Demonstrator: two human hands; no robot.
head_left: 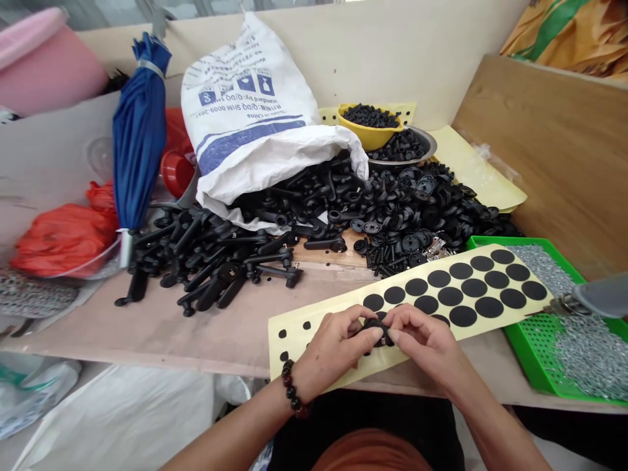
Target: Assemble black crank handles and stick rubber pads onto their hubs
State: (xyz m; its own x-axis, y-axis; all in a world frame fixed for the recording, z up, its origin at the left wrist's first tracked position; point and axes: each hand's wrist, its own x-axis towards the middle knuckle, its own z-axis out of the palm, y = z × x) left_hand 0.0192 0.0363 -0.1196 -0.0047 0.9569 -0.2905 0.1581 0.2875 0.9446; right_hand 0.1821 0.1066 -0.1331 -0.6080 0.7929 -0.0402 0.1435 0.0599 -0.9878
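Both hands meet over a pale yellow sheet [343, 304] of round black stickers [462, 316]. My left hand [338, 343], with a beaded bracelet at its wrist, pinches a small black plastic part [381, 332]. On the part's other side, the fingertips of my right hand [422, 333] press against it. The fingers cover much of the part, so its full shape is hidden. Bare backing with a few small black dots shows at the sheet's left end.
Black crank handles [216, 268] lie heaped before a white sack [255, 118]. Black discs and springs [412, 216] pile up behind the sheet. At right, a green tray [532, 353] of metal screws sits beneath a grey power screwdriver [601, 297]. A blue umbrella [140, 137] leans at left.
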